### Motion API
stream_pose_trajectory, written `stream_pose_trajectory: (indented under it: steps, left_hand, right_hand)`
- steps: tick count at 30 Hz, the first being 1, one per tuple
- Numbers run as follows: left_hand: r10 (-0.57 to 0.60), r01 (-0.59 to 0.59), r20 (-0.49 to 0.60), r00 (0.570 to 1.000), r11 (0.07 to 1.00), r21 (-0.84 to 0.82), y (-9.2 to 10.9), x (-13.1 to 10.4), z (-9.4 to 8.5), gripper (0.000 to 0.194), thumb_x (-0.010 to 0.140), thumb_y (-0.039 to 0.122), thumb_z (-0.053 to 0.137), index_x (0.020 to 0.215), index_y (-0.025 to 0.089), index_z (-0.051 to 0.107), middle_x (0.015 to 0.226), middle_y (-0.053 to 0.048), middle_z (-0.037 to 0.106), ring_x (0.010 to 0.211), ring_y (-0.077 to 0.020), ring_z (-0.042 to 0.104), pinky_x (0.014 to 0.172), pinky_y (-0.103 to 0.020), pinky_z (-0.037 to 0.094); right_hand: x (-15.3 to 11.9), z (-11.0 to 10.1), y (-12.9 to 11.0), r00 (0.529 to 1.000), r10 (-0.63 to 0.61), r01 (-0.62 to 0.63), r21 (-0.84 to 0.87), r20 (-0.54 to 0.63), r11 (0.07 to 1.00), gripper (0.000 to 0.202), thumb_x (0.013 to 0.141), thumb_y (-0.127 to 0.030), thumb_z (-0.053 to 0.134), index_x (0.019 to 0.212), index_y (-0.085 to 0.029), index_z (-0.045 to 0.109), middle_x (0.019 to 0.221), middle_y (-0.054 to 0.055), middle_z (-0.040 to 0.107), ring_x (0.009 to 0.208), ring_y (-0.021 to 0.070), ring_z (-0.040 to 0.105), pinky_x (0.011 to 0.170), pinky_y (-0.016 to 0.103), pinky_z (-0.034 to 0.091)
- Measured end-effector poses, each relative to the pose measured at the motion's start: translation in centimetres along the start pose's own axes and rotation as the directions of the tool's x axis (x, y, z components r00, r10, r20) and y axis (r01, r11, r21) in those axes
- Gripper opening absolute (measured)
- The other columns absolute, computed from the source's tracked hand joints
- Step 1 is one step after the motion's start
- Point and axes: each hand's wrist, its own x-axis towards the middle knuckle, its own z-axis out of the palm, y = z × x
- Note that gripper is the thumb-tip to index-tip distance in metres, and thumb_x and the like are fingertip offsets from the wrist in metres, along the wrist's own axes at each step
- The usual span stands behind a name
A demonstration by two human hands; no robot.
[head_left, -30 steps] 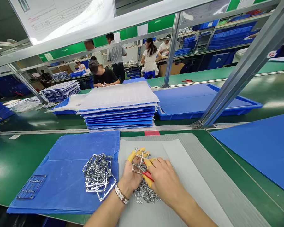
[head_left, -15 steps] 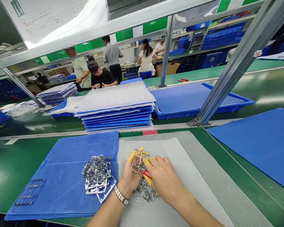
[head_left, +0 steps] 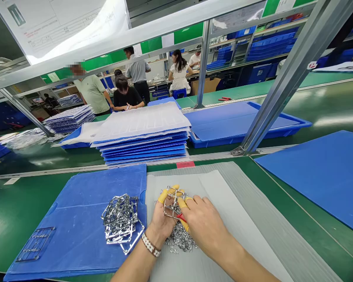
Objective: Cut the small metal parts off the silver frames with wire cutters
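My left hand (head_left: 160, 221), in yellow finger cots, grips a small shiny metal frame (head_left: 171, 216) with thin bars and small pieces inside it. Held in my right hand (head_left: 204, 221) is a pair of red-handled nippers (head_left: 181, 216), their jaws inside the frame; what they touch is too small to tell. Below both hands lies a heap of small silvery metal pieces (head_left: 181, 239), partly covered by them. To the left, a tangled pile of metal frames (head_left: 122, 219) rests on a blue plastic sheet (head_left: 85, 219). One frame with script-like lettering (head_left: 36, 243) lies apart near that sheet's left edge.
Grey foam sheeting (head_left: 238, 219) covers the bench under my hands. Beyond it stand a stack of blue and white sheets (head_left: 144, 133), a blue tray (head_left: 294, 127) and a slanting metal post (head_left: 270, 102). A blue panel (head_left: 317, 176) lies at right. Several people work farther back.
My hands keep nearly the same pose on the frame and the nippers. The view has shifted slightly. In the background, a standing person in a pale green shirt has moved a little left.
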Motion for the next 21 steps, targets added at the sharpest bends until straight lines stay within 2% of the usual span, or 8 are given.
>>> stream_pose_trajectory:
  steps: [3, 7, 15, 21]
  left_hand:
    - [-0.016, 0.016, 0.017, 1.000, 1.000, -0.005, 0.0, 0.0, 0.0, 0.036, 0.088, 0.036, 0.048, 0.113, 0.015, 0.063, 0.100, -0.009, 0.067, 0.079, -0.0167, 0.061, 0.072, -0.028, 0.045]
    - [-0.059, 0.059, 0.001, 0.998, 0.998, 0.008, -0.2, 0.1, 0.1, 0.036, 0.087, 0.040, 0.050, 0.113, 0.018, 0.062, 0.100, -0.006, 0.066, 0.066, -0.0134, 0.058, 0.060, -0.026, 0.043]
    - [-0.075, 0.076, -0.046, 0.996, 0.997, 0.031, -0.2, 0.0, 0.2, 0.035, 0.084, 0.043, 0.053, 0.108, 0.019, 0.064, 0.111, -0.006, 0.063, 0.082, -0.0182, 0.061, 0.069, -0.030, 0.046]
    - [-0.058, 0.060, -0.069, 0.996, 0.998, 0.021, -0.3, 0.1, -0.1, 0.033, 0.084, 0.041, 0.054, 0.105, 0.018, 0.065, 0.108, -0.005, 0.064, 0.077, -0.0162, 0.060, 0.068, -0.029, 0.047]
  right_hand:
    - [0.1, -0.3, 0.8, 0.998, 0.054, -0.053, 0.022, -0.021, 0.998, 0.016, 0.074, -0.021, 0.065, 0.090, -0.020, 0.061, 0.076, 0.002, 0.062, 0.074, 0.0199, 0.052, 0.064, 0.034, 0.026]
    - [0.8, -0.4, 1.6, 0.993, 0.116, -0.116, 0.016, 0.023, 0.993, 0.014, 0.076, -0.020, 0.064, 0.090, -0.020, 0.060, 0.081, 0.004, 0.064, 0.078, 0.0193, 0.053, 0.066, 0.034, 0.027]
    - [1.7, 0.3, 1.6, 0.990, 0.124, -0.126, 0.020, 0.062, 0.992, 0.020, 0.077, -0.012, 0.058, 0.095, -0.021, 0.060, 0.084, 0.004, 0.065, 0.079, 0.0205, 0.053, 0.065, 0.034, 0.025]
    - [1.8, 0.3, 1.6, 0.989, 0.119, -0.123, 0.038, 0.084, 0.992, 0.024, 0.074, -0.012, 0.059, 0.097, -0.020, 0.060, 0.084, 0.004, 0.065, 0.080, 0.0210, 0.053, 0.065, 0.034, 0.025]
